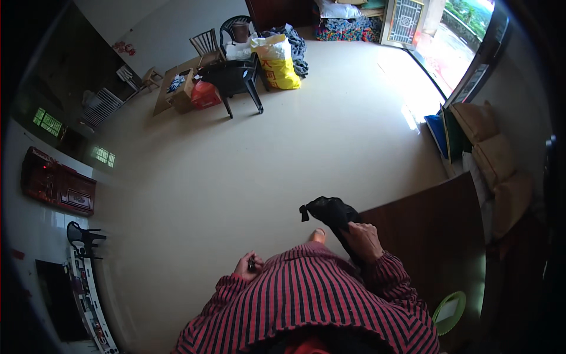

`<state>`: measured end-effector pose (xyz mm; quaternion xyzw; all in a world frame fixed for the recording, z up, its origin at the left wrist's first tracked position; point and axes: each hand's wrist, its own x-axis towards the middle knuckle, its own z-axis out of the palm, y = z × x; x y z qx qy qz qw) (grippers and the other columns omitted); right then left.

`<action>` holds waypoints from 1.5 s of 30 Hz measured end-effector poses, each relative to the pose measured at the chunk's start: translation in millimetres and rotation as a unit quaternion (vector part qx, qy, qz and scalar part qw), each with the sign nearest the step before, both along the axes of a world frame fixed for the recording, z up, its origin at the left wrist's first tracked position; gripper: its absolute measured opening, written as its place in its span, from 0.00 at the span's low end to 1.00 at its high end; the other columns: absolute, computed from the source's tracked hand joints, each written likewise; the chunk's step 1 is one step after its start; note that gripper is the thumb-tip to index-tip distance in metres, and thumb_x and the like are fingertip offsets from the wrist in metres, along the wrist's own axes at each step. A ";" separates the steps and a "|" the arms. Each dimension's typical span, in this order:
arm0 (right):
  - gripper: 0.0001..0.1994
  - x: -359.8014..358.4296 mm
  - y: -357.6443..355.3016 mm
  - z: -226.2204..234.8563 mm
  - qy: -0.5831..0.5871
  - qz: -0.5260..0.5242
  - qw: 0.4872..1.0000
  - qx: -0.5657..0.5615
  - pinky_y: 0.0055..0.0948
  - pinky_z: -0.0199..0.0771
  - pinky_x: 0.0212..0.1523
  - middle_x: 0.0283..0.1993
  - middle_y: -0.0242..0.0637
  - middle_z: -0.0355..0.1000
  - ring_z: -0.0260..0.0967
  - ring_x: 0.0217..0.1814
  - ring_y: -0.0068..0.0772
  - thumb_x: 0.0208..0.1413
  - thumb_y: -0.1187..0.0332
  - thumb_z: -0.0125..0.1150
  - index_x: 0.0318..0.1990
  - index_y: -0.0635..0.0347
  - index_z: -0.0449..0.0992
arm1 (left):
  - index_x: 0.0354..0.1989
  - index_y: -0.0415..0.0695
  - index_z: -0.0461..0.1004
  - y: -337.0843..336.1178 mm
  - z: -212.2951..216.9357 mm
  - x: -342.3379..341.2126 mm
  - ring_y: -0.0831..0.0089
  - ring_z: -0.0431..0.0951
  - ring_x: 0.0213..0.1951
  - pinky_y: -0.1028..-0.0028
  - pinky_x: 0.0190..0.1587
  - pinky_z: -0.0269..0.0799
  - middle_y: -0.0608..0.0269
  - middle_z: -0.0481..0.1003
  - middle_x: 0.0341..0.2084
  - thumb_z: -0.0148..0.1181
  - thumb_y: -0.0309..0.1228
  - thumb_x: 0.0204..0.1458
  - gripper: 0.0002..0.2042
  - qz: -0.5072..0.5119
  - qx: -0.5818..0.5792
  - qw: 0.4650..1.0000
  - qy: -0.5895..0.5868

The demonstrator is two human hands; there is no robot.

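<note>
My right hand (364, 241) is closed round a limp, slightly shiny black item (331, 212), a bag or a cloth; I cannot tell which. Its bunched end hangs out to the left over the floor, with a small tab at the tip. Part of it runs down behind the hand, close to the edge of a dark brown table (421, 230). Low at my left side, my left hand (247, 265) has its fingers curled round a small dark object (252, 264), too covered to name.
A green-rimmed basket (449, 312) rests on the table. Brown sacks (495, 156) line the right wall near the open door (404, 23). Across the tiled floor stand a black plastic chair (233, 79), a yellow bag (280, 68) and a cardboard box (181, 97). A low white cabinet (88, 295) is at left.
</note>
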<state>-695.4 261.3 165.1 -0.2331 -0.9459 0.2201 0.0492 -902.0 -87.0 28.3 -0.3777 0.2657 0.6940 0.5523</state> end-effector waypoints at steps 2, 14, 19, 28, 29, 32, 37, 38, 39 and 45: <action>0.14 -32.0 22.9 1.4 -0.001 0.006 1.000 -0.013 0.44 0.69 0.26 0.23 0.45 0.72 0.72 0.26 0.49 0.51 0.59 0.55 0.23 0.60 0.70 | 0.23 0.44 0.63 12.5 7.0 -8.0 0.74 0.66 0.25 0.77 0.25 0.65 0.65 0.63 0.21 0.48 0.36 0.58 0.13 0.025 0.017 1.000 0.006; 0.14 -195.6 110.9 -19.9 -0.008 0.034 0.999 -0.041 0.46 0.67 0.25 0.19 0.50 0.69 0.70 0.25 0.53 0.50 0.60 0.58 0.22 0.61 0.71 | 0.26 0.43 0.65 95.8 4.4 -127.7 0.71 0.69 0.30 0.78 0.26 0.66 0.62 0.65 0.26 0.47 0.34 0.58 0.11 0.055 -0.007 0.998 -0.004; 0.14 -263.1 126.1 -50.3 -0.074 0.016 0.996 -0.039 0.47 0.69 0.28 0.22 0.51 0.71 0.71 0.27 0.54 0.51 0.59 0.57 0.24 0.62 0.72 | 0.25 0.43 0.65 105.1 -23.0 -232.6 0.71 0.69 0.30 0.78 0.26 0.67 0.62 0.66 0.26 0.47 0.35 0.58 0.11 0.091 0.075 0.992 -0.042; 0.16 -374.3 171.5 -122.3 -0.123 -0.049 0.991 -0.017 0.49 0.67 0.27 0.22 0.53 0.70 0.70 0.27 0.56 0.51 0.57 0.57 0.23 0.63 0.72 | 0.28 0.42 0.67 128.9 -14.2 -411.6 0.70 0.71 0.30 0.77 0.29 0.71 0.60 0.69 0.26 0.47 0.34 0.58 0.10 0.037 0.115 0.992 0.040; 0.16 -394.8 176.7 -126.7 -0.117 -0.052 0.992 -0.012 0.48 0.67 0.27 0.22 0.53 0.69 0.70 0.27 0.56 0.52 0.57 0.57 0.23 0.62 0.73 | 0.29 0.42 0.68 138.9 -10.1 -436.0 0.69 0.72 0.31 0.77 0.29 0.72 0.60 0.70 0.28 0.47 0.34 0.58 0.10 0.032 0.106 0.992 0.067; 0.17 -438.7 194.2 -129.8 -0.145 -0.041 0.988 -0.022 0.49 0.67 0.27 0.22 0.54 0.70 0.70 0.27 0.56 0.52 0.56 0.56 0.23 0.62 0.73 | 0.31 0.42 0.69 168.8 -0.8 -481.6 0.68 0.73 0.32 0.76 0.30 0.73 0.59 0.71 0.29 0.47 0.34 0.58 0.09 0.043 0.104 0.989 0.097; 0.19 -548.1 226.0 -150.0 -0.189 0.014 0.981 -0.032 0.49 0.70 0.30 0.25 0.54 0.72 0.72 0.30 0.56 0.54 0.53 0.52 0.27 0.62 0.76 | 0.35 0.41 0.70 192.5 5.0 -541.7 0.68 0.73 0.31 0.74 0.32 0.74 0.59 0.71 0.31 0.45 0.34 0.59 0.10 0.104 0.060 0.988 0.098; 0.19 -573.4 235.2 -154.0 -0.192 0.013 0.981 -0.032 0.49 0.70 0.30 0.25 0.54 0.72 0.72 0.30 0.56 0.54 0.53 0.52 0.27 0.62 0.76 | 0.35 0.41 0.70 197.3 5.9 -554.3 0.69 0.73 0.30 0.74 0.32 0.74 0.59 0.71 0.31 0.45 0.34 0.59 0.10 0.118 0.032 0.988 0.098; 0.18 -599.9 237.5 -155.2 -0.188 0.025 0.981 -0.050 0.50 0.69 0.30 0.25 0.54 0.71 0.71 0.29 0.56 0.53 0.54 0.53 0.25 0.62 0.75 | 0.35 0.41 0.70 198.7 11.5 -568.4 0.69 0.73 0.30 0.74 0.32 0.74 0.59 0.71 0.31 0.45 0.34 0.59 0.10 0.112 0.029 0.989 0.095; 0.17 -738.4 250.4 -129.2 -0.176 0.096 0.977 -0.072 0.50 0.69 0.28 0.24 0.53 0.71 0.71 0.28 0.55 0.51 0.55 0.54 0.24 0.62 0.74 | 0.27 0.44 0.67 189.1 7.3 -641.8 0.74 0.64 0.21 0.75 0.22 0.63 0.64 0.66 0.22 0.44 0.38 0.60 0.13 0.207 0.112 0.969 0.073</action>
